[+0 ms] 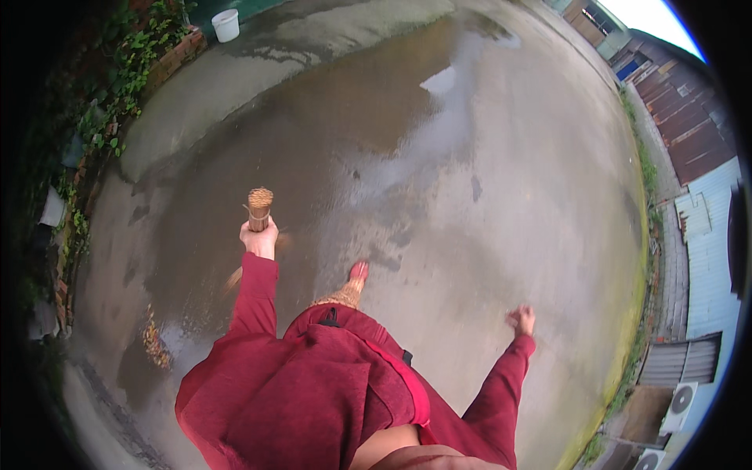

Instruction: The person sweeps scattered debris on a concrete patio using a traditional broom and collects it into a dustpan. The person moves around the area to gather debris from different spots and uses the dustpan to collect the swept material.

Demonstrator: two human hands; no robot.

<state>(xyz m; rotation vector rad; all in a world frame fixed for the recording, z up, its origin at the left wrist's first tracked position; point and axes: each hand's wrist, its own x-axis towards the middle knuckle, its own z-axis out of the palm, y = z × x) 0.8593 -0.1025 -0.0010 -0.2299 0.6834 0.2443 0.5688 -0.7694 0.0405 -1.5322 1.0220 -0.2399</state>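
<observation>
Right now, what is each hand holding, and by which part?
The left hand grips a broom near the top of its bundled handle. The right hand holds nothing.

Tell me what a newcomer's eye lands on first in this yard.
First the bundled twig broom, gripped near its top by the left hand at centre left, over wet concrete ground. Then the empty right hand swung out at lower right, and the bare foot stepping forward between them. A white bucket stands far off at the top left.
</observation>
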